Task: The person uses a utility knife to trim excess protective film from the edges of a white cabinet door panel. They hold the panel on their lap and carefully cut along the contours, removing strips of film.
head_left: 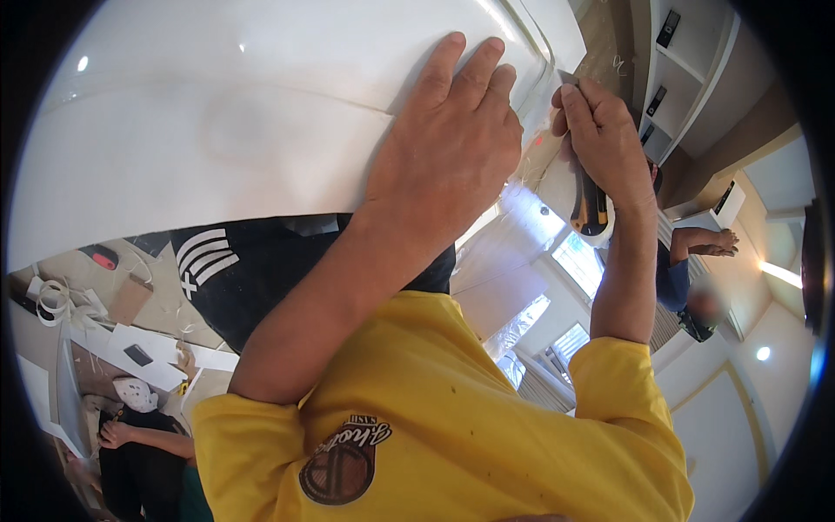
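Note:
A large white panel [191, 130] with a glossy surface fills the top of the head view. My left hand [452, 135] lies flat on it near its right end, fingers stretched toward the far side. Just off the panel's right edge, my right hand [600, 130] is closed round a utility knife [590, 209]. The black and orange handle sticks out below the palm, while the blade end is hidden by the fingers. Thumb and fingertips come together close to the panel's corner.
White shelves [687, 61] with small black items stand at the right. A person [683, 270] is beyond my right arm, and another person [143, 452] is at the lower left. Nearby lie pale strips [61, 300], a red and black object [103, 257] and a dark phone-like object [137, 354].

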`<state>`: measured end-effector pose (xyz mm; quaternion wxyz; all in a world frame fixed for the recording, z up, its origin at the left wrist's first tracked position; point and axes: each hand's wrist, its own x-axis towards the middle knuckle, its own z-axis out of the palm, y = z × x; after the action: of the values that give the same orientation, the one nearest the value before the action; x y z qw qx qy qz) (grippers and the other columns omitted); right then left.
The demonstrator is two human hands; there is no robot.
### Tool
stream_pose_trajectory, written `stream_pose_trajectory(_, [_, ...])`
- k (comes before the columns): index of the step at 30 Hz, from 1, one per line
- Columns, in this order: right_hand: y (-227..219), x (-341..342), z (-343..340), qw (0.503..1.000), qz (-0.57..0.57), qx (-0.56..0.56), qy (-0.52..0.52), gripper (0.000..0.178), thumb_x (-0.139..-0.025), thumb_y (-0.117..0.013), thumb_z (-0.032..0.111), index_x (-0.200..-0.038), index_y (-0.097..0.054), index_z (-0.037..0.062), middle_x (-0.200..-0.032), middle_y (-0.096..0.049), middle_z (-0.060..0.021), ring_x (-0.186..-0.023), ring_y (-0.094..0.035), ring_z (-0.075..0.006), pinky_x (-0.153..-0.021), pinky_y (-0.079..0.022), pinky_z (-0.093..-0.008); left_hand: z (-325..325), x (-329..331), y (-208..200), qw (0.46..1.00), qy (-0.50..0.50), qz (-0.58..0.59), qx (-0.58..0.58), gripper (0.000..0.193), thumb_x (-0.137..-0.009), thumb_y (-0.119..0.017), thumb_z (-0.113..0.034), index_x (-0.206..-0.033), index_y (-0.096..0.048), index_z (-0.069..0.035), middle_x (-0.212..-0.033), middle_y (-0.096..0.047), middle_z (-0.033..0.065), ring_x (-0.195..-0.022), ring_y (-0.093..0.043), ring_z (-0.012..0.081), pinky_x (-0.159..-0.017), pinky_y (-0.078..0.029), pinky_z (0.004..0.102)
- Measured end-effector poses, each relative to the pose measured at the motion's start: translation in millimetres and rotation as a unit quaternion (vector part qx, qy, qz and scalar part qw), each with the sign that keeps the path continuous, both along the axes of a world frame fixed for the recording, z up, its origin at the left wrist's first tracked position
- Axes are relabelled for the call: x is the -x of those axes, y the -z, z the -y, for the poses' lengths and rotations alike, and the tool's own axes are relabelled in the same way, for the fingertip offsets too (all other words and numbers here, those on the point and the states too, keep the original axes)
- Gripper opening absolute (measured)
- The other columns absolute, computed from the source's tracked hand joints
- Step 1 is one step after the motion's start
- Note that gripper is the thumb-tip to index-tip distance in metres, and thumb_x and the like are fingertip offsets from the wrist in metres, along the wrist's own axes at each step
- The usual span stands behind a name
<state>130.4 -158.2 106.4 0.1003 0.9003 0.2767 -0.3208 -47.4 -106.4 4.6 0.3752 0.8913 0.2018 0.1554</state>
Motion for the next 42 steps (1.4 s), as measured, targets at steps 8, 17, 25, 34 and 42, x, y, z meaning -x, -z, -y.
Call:
stream_pose_trajectory(8, [4, -1, -2, 1.000, 0.018, 0.017, 0.014, 0.033, -0.108, -0.051, 0.026, -0.096, -0.066, -0.0006, -0.072, -0.068, -0.0054, -0.053, -0.059, -0.0093, -0.050, -0.047, -0.0272, 1, -2, 1, 1.000, -0.002, 0.003, 0.013, 0.021, -0.098, -0.064, -0.028, -0.096, -0.077, -0.011, -0.135, -0.065, 0.0014, -0.144, -0.043, 0.0207, -0.125, -0.024, 0.0494])
stream_pose_trajectory(17, [-3, 1, -1, 0.999, -0.002, 0.002, 0.043, 0.032, -0.107, -0.053, 0.027, -0.100, -0.067, -0.0006, -0.072, -0.067, -0.0065, -0.055, -0.060, -0.0098, -0.053, -0.048, -0.0278, 5, -3, 1, 1.000, -0.020, 0.024, -0.001, 0.022, -0.097, -0.066, -0.029, -0.093, -0.075, -0.009, -0.133, -0.066, 0.0025, -0.143, -0.044, 0.0220, -0.124, -0.027, 0.0497])
stream_pose_trajectory(25, [10, -27, 23, 0.984, 0.127, -0.116, -0.051, 0.052, -0.090, -0.078, 0.042, -0.116, -0.065, -0.0010, -0.084, -0.071, -0.0135, -0.072, -0.070, -0.0205, -0.071, -0.057, -0.0348, 3, 2, 2, 1.000, -0.012, 0.014, -0.003, 0.018, -0.095, -0.067, -0.027, -0.094, -0.075, -0.011, -0.133, -0.067, 0.0014, -0.143, -0.045, 0.0218, -0.124, -0.027, 0.0496])
stream_pose_trajectory(34, [52, -3, 41, 0.976, 0.118, -0.180, -0.018, 0.091, -0.081, -0.078, 0.039, -0.149, -0.039, -0.0054, -0.107, -0.071, -0.0266, -0.097, -0.072, -0.0377, -0.089, -0.056, -0.0419, 1, 9, 4, 0.999, -0.011, 0.044, -0.017, 0.020, -0.097, -0.066, -0.027, -0.096, -0.075, -0.009, -0.132, -0.069, 0.0023, -0.140, -0.051, 0.0214, -0.123, -0.028, 0.0482])
stream_pose_trajectory(42, [25, 12, 28, 0.981, 0.057, -0.160, 0.095, 0.062, -0.093, -0.060, 0.031, -0.143, -0.048, -0.0040, -0.092, -0.072, -0.0201, -0.073, -0.073, -0.0214, -0.068, -0.056, -0.0344, -2, 9, 5, 0.998, -0.003, -0.002, -0.065, 0.023, -0.100, -0.065, -0.028, -0.103, -0.078, -0.009, -0.134, -0.068, 0.0027, -0.141, -0.050, 0.0211, -0.123, -0.028, 0.0483])
